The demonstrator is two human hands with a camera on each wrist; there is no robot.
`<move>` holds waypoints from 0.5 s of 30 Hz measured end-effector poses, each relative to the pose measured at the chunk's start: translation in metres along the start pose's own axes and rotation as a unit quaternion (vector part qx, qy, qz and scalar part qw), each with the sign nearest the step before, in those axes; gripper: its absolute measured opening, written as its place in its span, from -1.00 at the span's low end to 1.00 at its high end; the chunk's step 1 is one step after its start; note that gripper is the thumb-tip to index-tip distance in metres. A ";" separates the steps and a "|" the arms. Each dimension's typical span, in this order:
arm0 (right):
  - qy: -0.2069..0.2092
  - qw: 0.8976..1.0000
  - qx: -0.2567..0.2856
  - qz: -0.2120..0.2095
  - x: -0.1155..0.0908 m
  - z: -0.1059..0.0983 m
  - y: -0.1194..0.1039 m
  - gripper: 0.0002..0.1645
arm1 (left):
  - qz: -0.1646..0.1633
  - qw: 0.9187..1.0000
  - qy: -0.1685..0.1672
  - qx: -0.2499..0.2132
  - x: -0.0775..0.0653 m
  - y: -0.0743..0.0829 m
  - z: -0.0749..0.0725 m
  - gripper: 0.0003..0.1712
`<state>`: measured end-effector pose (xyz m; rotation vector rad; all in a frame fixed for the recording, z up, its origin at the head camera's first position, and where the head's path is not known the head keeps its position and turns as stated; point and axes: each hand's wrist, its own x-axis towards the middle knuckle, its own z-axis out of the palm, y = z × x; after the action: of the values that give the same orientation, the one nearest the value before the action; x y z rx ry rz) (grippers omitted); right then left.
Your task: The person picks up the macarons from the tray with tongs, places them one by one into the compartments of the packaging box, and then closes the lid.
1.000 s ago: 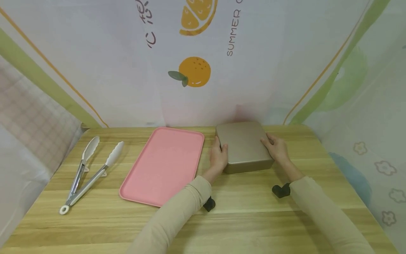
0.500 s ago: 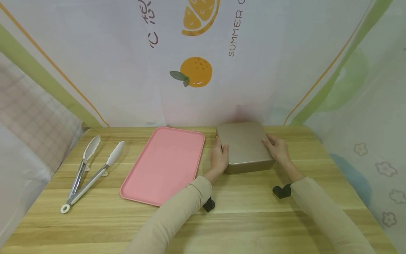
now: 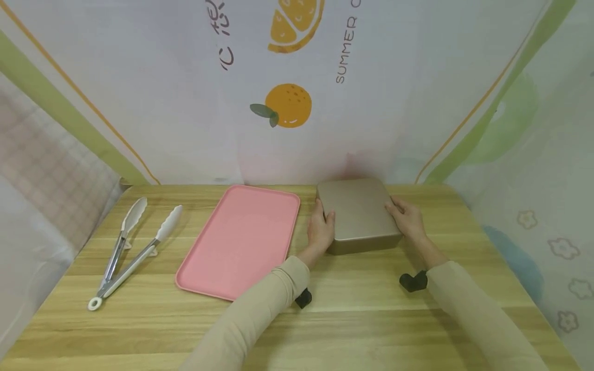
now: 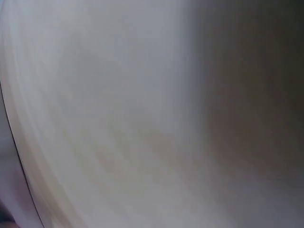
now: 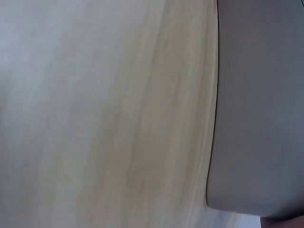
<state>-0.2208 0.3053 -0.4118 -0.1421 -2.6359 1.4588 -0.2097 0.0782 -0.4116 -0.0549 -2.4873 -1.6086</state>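
Note:
A champagne-coloured square baking pan (image 3: pixel 357 208) lies bottom up at the back of the wooden table, right of the middle. My left hand (image 3: pixel 321 226) holds its left side, thumb near the front corner and fingers running back along the wall. On the opposite side my right hand (image 3: pixel 407 217) grips it, thumb over the top edge and fingers down the right wall. The right wrist view has the pan's smooth wall (image 5: pixel 256 104) standing against the wood grain. Only a sliver of the pan (image 4: pixel 12 175) enters the blurred left wrist view. The pan's inside is hidden.
Left of the pan lies a pink rectangular tray (image 3: pixel 241 237), its near right corner covered by the left sleeve (image 3: pixel 260 314). Farther left, metal tongs (image 3: pixel 130 257) with white tips lie spread apart. A printed curtain (image 3: pixel 371 129) hangs right behind the table's back edge.

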 end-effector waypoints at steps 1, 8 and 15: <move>-0.008 1.000 0.009 0.011 0.000 -0.001 0.001 -0.29 | -0.006 1.000 -0.002 -0.002 0.000 0.000 0.000 -0.36; -0.057 0.994 0.058 0.067 0.003 -0.014 0.000 -0.22 | -0.084 0.995 -0.026 -0.054 0.011 0.006 -0.003 -0.34; -0.088 0.992 0.066 0.067 0.023 -0.018 -0.012 -0.28 | -0.120 0.988 -0.039 -0.084 0.033 0.011 -0.007 -0.34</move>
<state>-0.2406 0.3177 -0.3905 -0.1879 -2.7005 1.7611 -0.2402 0.0742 -0.3934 0.1710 -2.4887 -1.9445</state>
